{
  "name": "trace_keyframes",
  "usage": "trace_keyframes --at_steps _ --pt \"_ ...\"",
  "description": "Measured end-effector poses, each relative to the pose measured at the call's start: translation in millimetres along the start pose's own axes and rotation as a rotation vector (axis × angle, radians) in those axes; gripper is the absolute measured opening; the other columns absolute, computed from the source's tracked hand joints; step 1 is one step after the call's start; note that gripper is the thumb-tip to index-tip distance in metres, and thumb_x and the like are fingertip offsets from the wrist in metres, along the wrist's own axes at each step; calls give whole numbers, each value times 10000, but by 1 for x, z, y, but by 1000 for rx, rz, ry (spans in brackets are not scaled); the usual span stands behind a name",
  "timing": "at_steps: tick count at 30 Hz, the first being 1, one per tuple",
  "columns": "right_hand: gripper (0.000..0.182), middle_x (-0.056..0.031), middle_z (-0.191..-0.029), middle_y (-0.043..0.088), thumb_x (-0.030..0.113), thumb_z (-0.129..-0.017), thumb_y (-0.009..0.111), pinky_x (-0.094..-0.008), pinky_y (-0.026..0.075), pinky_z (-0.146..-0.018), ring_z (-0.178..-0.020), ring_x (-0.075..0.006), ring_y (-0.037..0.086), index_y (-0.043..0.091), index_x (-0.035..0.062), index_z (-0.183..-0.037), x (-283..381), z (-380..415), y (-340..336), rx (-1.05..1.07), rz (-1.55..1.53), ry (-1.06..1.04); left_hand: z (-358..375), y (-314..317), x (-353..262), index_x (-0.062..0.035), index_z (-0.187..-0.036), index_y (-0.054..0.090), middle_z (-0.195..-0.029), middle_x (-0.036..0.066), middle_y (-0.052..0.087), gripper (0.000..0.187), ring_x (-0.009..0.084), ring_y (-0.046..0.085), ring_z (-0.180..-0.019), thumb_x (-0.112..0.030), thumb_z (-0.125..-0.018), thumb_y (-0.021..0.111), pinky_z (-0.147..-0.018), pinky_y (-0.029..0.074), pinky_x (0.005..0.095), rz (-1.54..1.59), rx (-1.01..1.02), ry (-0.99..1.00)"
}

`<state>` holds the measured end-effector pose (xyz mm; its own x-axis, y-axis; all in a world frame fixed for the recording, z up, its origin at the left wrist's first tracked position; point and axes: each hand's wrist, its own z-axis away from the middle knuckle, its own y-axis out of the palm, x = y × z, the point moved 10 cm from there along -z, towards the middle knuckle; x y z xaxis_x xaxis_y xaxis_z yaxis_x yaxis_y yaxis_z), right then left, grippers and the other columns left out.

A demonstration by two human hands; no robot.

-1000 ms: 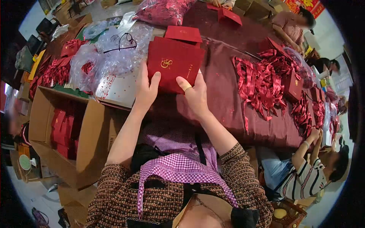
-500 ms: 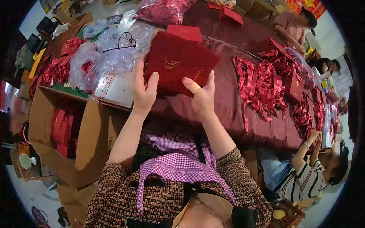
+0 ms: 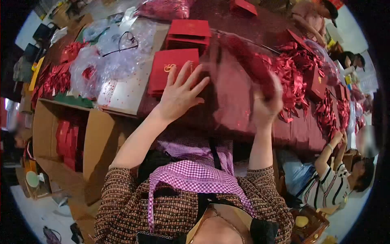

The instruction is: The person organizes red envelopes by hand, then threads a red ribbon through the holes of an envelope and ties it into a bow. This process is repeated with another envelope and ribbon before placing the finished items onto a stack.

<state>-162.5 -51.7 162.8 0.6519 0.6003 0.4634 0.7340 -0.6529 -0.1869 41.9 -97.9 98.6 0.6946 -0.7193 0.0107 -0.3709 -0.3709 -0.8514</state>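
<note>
My left hand (image 3: 180,93) is open, its fingers spread over the lower edge of a flat red packet (image 3: 162,77) with a gold emblem, which lies in a pile near the table's front edge. Just behind it is a second stack of red packets (image 3: 188,30). Off to the right, my right hand (image 3: 268,103) is smeared by motion. Its fingers are closed around a dark red packet (image 3: 248,57), seen nearly edge-on and too blurred to make out its print. A heap of shiny red ribbons (image 3: 290,97) lies beside and behind that hand.
Left on the table are clear plastic bags (image 3: 134,57), eyeglasses (image 3: 122,46) and a white board (image 3: 118,95). An open cardboard box (image 3: 95,150) holding red packets stands at my left. At the right edge sits a person in a striped shirt (image 3: 325,187); others work farther back.
Both hands were together on dark red packets. Now my left hand has let go and lies over the packet pile, while my right hand has swung right with the dark red packet.
</note>
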Motion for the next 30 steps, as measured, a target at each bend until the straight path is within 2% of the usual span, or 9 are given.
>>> trace_keyframes --at_steps 1,2,3,4,6,10,21,27,30 --pt "265 -109 -1126 637 5 -869 584 -363 466 -936 -1041 -222 596 619 4 -1132 -56 29 16 20 -681 470 -4 9 -2 -181 -1255 540 -1413 101 410 625 348 350 -1308 -413 -704 723 -1062 253 562 -44 41 30" --pt "244 -130 -1127 632 64 -912 519 -389 461 -937 -1059 -251 592 634 26 -1123 -67 39 24 191 -480 461 -7 20 -2 -173 -1232 563 -1399 102 429 597 352 358 -1299 -415 -708 719 -1058 259 563 -85 83 65" --pt "282 -152 -1126 626 48 -863 540 -397 470 -919 -1042 -286 602 634 38 -1129 -6 30 25 325 138 -187 -7 31 4 -149 -1160 620 -1359 119 468 524 359 389 -1269 -406 -713 712 -1048 280 545 -54 103 57" --pt "342 -161 -1125 623 49 -796 555 -402 473 -912 -1025 -308 606 631 48 -1130 6 33 29 370 175 -250 -6 39 6 -132 -1134 633 -1343 129 481 500 359 402 -1257 -391 -714 711 -1038 296 536 -71 116 72" --pt "378 -147 -1136 622 62 -759 563 -417 474 -912 -1023 -312 607 621 49 -1132 7 46 32 439 189 -262 -3 41 9 -85 -1059 656 -1328 152 488 427 360 428 -1232 -334 -716 711 -1010 339 510 -96 130 104" --pt "392 -130 -1153 618 80 -751 572 -439 471 -917 -1045 -301 602 615 65 -1141 4 55 28 450 204 -266 3 42 20 -61 -1034 640 -1330 134 486 402 352 422 -1237 -289 -711 719 -991 356 512 -66 101 74" --pt "335 -86 -1160 627 98 -775 579 -423 447 -962 -1054 -262 608 633 125 -1104 7 57 31 457 210 -342 3 42 23 -51 -1099 614 -1367 122 442 487 339 401 -1252 -361 -736 711 -1004 331 505 -39 123 28" --pt "326 -63 -1168 634 142 -770 637 -421 369 -997 -1076 -251 592 618 151 -1096 17 49 18 417 243 -427 3 39 28 -54 -1135 609 -1387 120 420 453 340 381 -1275 -293 -760 691 -1022 323 503 -45 121 40" --pt "336 -50 -1176 632 151 -759 653 -418 366 -985 -1071 -234 581 621 185 -1092 13 49 16 440 232 -420 2 43 35 -58 -1155 594 -1392 122 416 471 346 380 -1276 -282 -754 697 -1028 321 505 -81 150 34"
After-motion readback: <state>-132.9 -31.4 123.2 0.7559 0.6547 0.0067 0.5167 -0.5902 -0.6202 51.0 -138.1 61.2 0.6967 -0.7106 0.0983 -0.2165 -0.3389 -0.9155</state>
